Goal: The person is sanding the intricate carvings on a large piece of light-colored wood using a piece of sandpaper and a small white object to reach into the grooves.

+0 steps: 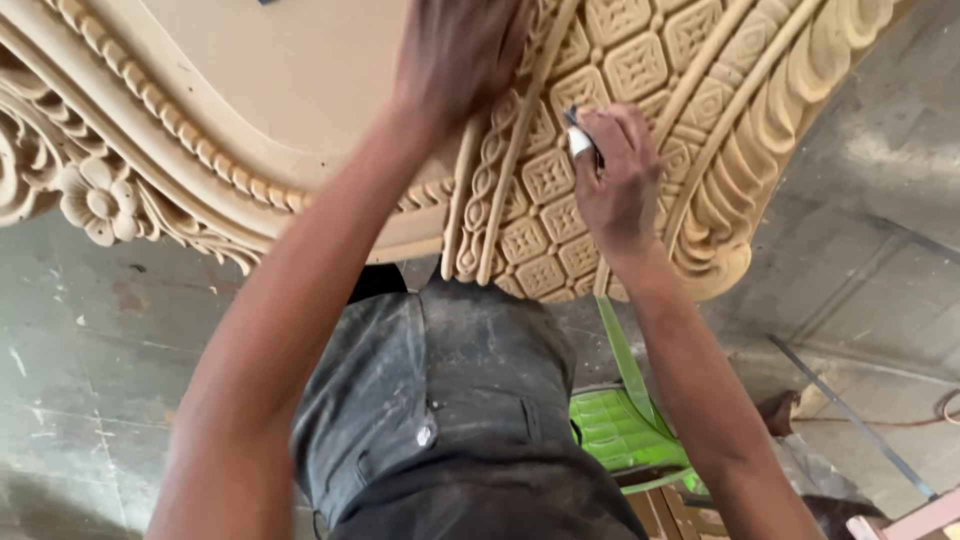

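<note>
Concrete floor (80,380) below (green chair (620,430) near): right-hand fingers (600,135) pinch white tool (580,142) against carved panel (560,210), left hand (455,50) flat.

Matt bare carved wood panel (600,150), glossy green plastic chair (620,425)

The carved wooden panel (620,120), pale tan, spans the upper frame, bearing diamond-grid relief, rope moulding and floral scrollwork at upper left. A small white-tipped tool (580,140) rests against its grid section.
</note>
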